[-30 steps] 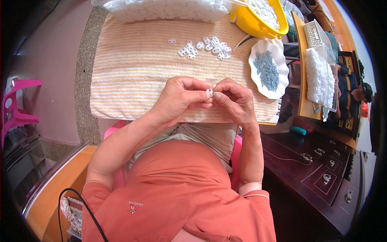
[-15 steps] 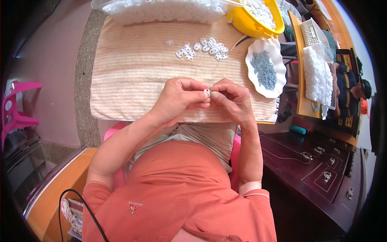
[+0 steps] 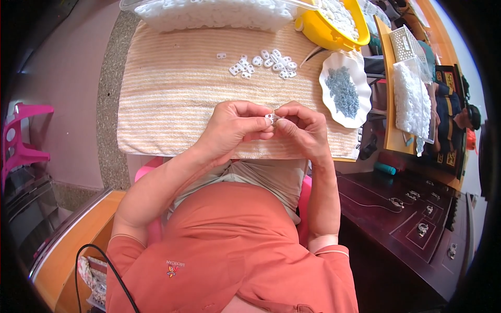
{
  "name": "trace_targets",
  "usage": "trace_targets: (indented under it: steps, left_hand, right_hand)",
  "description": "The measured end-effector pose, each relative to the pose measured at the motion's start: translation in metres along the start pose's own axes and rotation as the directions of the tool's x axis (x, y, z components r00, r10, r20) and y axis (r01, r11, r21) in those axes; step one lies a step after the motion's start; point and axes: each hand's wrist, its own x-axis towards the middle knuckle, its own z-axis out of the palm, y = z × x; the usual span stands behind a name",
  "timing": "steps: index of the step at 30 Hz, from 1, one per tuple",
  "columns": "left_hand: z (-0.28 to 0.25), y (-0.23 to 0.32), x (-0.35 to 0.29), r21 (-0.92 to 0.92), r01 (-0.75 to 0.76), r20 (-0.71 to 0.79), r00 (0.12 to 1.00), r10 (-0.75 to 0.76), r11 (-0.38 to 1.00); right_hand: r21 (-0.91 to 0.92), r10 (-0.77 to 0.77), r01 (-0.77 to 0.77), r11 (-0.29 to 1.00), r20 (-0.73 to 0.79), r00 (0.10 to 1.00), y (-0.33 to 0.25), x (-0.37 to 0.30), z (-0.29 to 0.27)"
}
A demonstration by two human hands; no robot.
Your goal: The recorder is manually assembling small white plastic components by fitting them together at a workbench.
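Observation:
My left hand (image 3: 232,128) pinches a small white plastic cord lock with two holes (image 3: 270,118) between thumb and forefinger. Right beside it, the fingertips of my right hand (image 3: 302,128) are drawn together at the cord lock's right edge. Whatever they hold there is too small to make out. Beyond both hands, several white two-hole cord locks (image 3: 279,65) lie in a loose cluster on a striped towel (image 3: 167,99), and one more cord lock (image 3: 221,56) sits apart to the left. A white wavy-edged dish (image 3: 326,101) at the right contains many small grey springs (image 3: 342,91).
At the far edge stand a clear tub (image 3: 209,18) of white pieces and a yellow basin (image 3: 342,43) with more white parts. Tweezers (image 3: 312,54) lie near the dish. Further right, a wooden shelf (image 3: 389,94) carries a container of white pieces (image 3: 412,101). A pink stool (image 3: 26,133) is at left.
My right fingertips have parted slightly from the cord lock, and more of its face shows between my hands. Both hands otherwise keep their place.

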Motion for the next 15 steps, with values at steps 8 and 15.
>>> trace_targets:
  steps: [8, 15]
  left_hand:
    - [-0.0006, -0.002, -0.0009, -0.012, -0.013, -0.018, 1.0, 0.013, 1.0]
    - [-0.0009, -0.0009, 0.0011, -0.031, -0.038, -0.047, 0.998, 0.036, 0.999]
  right_hand:
    - [0.093, -0.007, 0.014, 0.996, -0.08, 0.997, -0.0053, -0.0014, 0.0072]
    - [0.078, 0.022, -0.009, 0.997, -0.169, 0.985, -0.0005, 0.0001, 0.0011]
